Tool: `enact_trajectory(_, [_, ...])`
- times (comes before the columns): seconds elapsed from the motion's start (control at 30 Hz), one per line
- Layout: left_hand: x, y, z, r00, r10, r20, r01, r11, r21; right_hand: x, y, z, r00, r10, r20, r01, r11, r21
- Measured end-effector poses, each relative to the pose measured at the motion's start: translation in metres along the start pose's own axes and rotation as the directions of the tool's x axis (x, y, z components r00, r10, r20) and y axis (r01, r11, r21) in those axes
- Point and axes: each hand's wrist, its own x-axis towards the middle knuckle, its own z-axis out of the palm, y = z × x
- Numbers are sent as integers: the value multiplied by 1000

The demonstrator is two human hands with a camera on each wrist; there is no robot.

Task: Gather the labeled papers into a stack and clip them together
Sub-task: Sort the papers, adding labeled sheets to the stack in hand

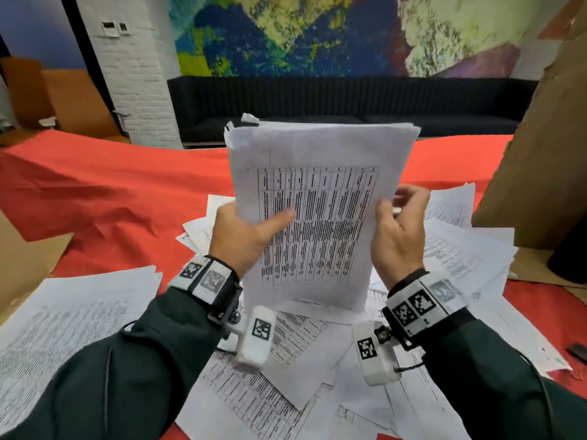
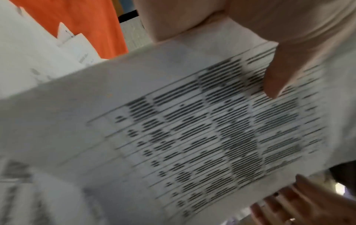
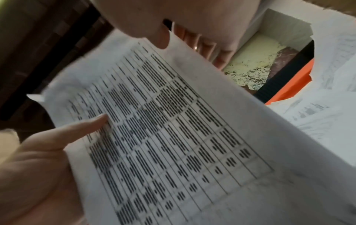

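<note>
Upright, both hands (left (image 1: 244, 230), right (image 1: 398, 230)) grip stack (image 1: 320, 198) above paper-strewn red cloth (image 1: 104, 185).

Both hands (image 1: 244, 233) (image 1: 398, 230) hold the paper stack (image 1: 317, 211) upright over scattered sheets (image 1: 79, 312).

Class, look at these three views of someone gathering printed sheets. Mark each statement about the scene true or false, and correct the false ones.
1. Both hands hold the stack of papers upright. True.
2. The left hand has its thumb across the printed front sheet. True.
3. The cloth under the loose sheets is blue. False: it is red-orange.
4. The right hand rests flat on the table. False: it holds the stack's right edge.
5. The front sheet is blank. False: it shows a printed table.
</note>
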Motion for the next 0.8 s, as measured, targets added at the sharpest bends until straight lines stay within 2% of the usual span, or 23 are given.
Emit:
enact_trajectory(0.07, [-11,-7,4,999,-17,37,15,998,58,-7,7,0,997,71,41,-65,989,-136])
enact_trajectory(0.1, [-14,-10,6,999,-17,33,15,999,52,-11,8,0,994,89,57,-80,986,-147])
enact_trajectory(0.27, [-6,5,9,994,-2,-113,-9,995,-100,-3,-9,4,999,-17,-43,18,1000,10])
enact_trajectory(0.33, [-8,2,11,993,-31,-112,18,993,-116,-6,-8,8,1000,9,3,-9,1000,-30])
enact_trajectory(0.4, [-12,1,15,993,-42,-112,38,999,-29,-13,-4,9,998,8,59,-4,997,-78])
enact_trajectory(0.47, [-14,3,19,991,-36,-129,38,999,18,-18,-2,9,999,-21,31,23,998,-61])
enact_trajectory(0.57, [-14,3,19,984,-55,-169,43,996,-74,-18,1,7,1000,5,11,-5,1000,-28])
enact_trajectory(0.67, [-14,-2,18,984,-132,-118,131,991,-22,-21,5,6,997,45,69,-40,997,-72])
enact_trajectory(0.73, [-13,-2,19,987,-126,-102,130,991,37,-20,4,6,999,22,42,-19,998,-67])
enact_trajectory(0.8, [-11,-2,18,981,-160,-113,160,987,-9,-18,4,5,1000,8,9,-7,998,-64])
